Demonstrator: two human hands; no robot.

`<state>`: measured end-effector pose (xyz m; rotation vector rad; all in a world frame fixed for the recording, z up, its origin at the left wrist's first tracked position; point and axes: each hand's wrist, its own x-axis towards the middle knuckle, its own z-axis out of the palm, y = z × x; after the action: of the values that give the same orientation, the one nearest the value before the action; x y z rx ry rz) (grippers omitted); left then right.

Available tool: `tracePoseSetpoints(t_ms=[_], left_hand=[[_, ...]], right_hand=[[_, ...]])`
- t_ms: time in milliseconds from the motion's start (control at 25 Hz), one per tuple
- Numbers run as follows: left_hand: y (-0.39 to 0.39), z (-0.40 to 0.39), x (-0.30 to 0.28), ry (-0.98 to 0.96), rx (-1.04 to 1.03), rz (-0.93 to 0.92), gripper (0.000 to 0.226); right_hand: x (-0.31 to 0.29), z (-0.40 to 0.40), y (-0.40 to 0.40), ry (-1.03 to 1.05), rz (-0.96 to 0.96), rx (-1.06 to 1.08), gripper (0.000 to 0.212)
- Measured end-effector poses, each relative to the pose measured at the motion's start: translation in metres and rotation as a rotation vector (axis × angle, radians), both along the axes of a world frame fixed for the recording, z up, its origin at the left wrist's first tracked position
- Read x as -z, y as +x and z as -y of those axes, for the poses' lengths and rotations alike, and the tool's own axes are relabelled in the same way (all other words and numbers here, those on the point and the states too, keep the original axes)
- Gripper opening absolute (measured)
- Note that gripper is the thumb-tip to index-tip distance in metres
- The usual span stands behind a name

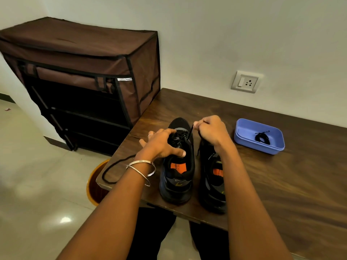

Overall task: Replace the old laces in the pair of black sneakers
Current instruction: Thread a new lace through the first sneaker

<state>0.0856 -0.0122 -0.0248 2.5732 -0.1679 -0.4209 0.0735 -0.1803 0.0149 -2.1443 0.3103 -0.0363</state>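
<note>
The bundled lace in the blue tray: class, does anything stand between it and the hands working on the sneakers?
Nothing visible does. The bundled lace lies alone in the open blue tray, with only bare table between it and the right hand, which pinches a lace end while the left hand holds the left sneaker.

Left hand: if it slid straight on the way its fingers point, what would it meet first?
Probably nothing on the dark wooden table: the left hand, on the left black sneaker, points toward bare tabletop, though depth is unclear.
</note>
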Motion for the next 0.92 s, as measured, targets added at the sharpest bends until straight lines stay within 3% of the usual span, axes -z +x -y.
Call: tracePoseSetpoints(t_ms=[120, 200, 280, 400, 480, 560, 680, 920], left_hand=[[0.000, -0.001, 0.001, -0.014, 0.001, -0.004, 0.096], [-0.001, -0.001, 0.001, -0.029, -0.005, -0.001, 0.096], [0.000, -0.001, 0.002, -0.039, -0.008, -0.002, 0.096], [0.001, -0.002, 0.004, -0.050, -0.006, -0.012, 0.096], [0.002, -0.004, 0.004, -0.044, -0.006, -0.013, 0.096], [0.003, -0.004, 0.005, -0.044, -0.008, -0.017, 0.096], [0.004, -0.005, 0.007, -0.057, -0.007, -0.015, 0.097], [0.002, -0.004, 0.007, -0.055, -0.037, -0.009, 0.096]], right_hand=[[-0.027, 0.000, -0.010, 0.713, 0.256, 0.097, 0.023], [-0.034, 0.005, -0.016, 0.886, 0.354, 0.134, 0.023], [-0.028, 0.009, -0.016, 0.570, 0.312, 0.169, 0.023], [-0.005, 0.010, -0.008, -0.214, 0.027, -0.038, 0.020], [0.006, 0.003, -0.004, -0.412, -0.151, -0.200, 0.026], [0.010, -0.003, -0.004, -0.414, -0.200, -0.250, 0.026], [0.008, -0.003, -0.002, -0.275, -0.185, -0.148, 0.020], [-0.033, 0.017, -0.019, 0.273, -0.022, 0.041, 0.028]])
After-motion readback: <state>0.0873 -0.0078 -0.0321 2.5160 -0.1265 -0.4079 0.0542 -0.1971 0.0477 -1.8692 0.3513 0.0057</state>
